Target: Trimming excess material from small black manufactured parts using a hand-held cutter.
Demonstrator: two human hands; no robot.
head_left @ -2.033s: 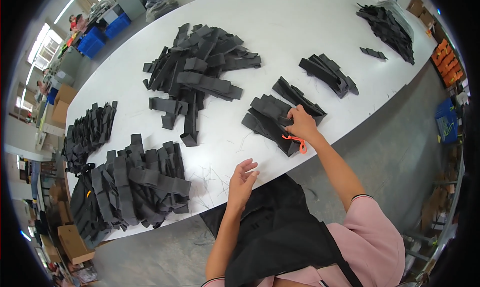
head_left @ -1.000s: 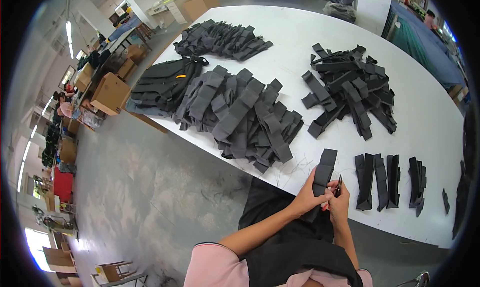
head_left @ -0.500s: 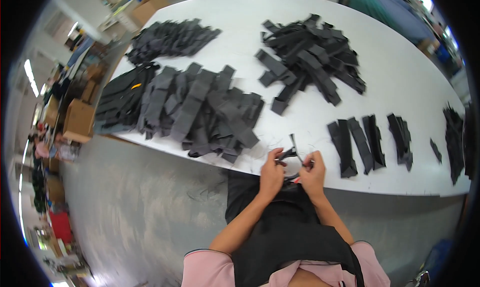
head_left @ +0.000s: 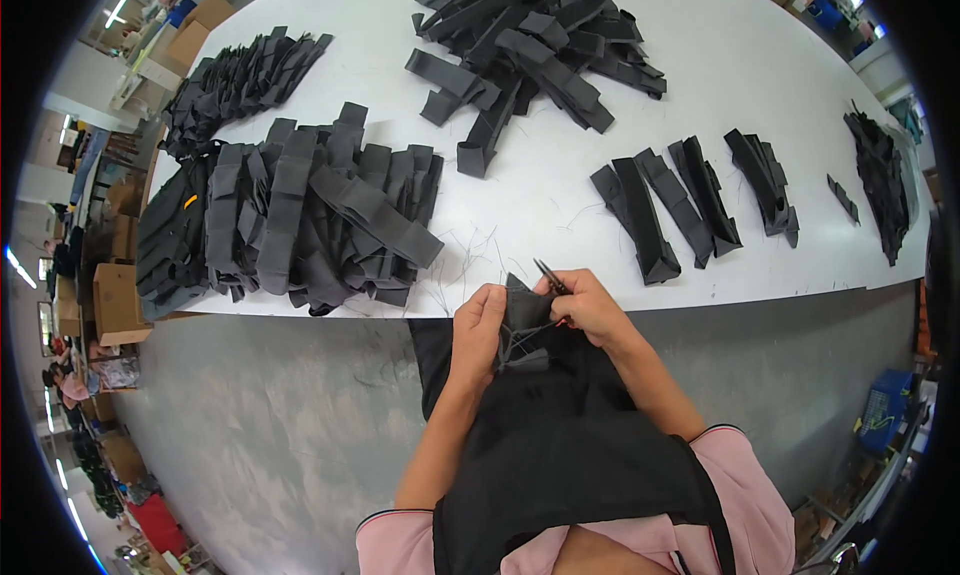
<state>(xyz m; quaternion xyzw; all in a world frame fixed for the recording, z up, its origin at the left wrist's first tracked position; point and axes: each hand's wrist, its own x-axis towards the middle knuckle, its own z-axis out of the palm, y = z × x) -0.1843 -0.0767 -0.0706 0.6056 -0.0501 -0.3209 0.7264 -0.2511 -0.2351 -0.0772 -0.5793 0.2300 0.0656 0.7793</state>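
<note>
At the table's front edge, my left hand (head_left: 478,327) pinches a dark grey fabric strip (head_left: 524,307) between thumb and fingers. The strip is folded, with loose threads hanging from it near my lap. My right hand (head_left: 590,307) is closed around small dark thread snips (head_left: 550,278), whose blades point up and to the left. It sits at the strip's right side, and its fingers seem to touch the fabric too. Part of the strip is hidden behind my fingers and against my black apron (head_left: 560,425).
Piles of similar strips lie on the white table (head_left: 540,210): a front left pile (head_left: 300,215), a back left pile (head_left: 245,85) and a far middle pile (head_left: 540,45). Several strips (head_left: 645,220) lie to the right. Loose threads are scattered near the front edge.
My view has shifted, so the table piles sit further left and higher. The strip has been turned in my hands, and the snips' blades now show above my right hand.
</note>
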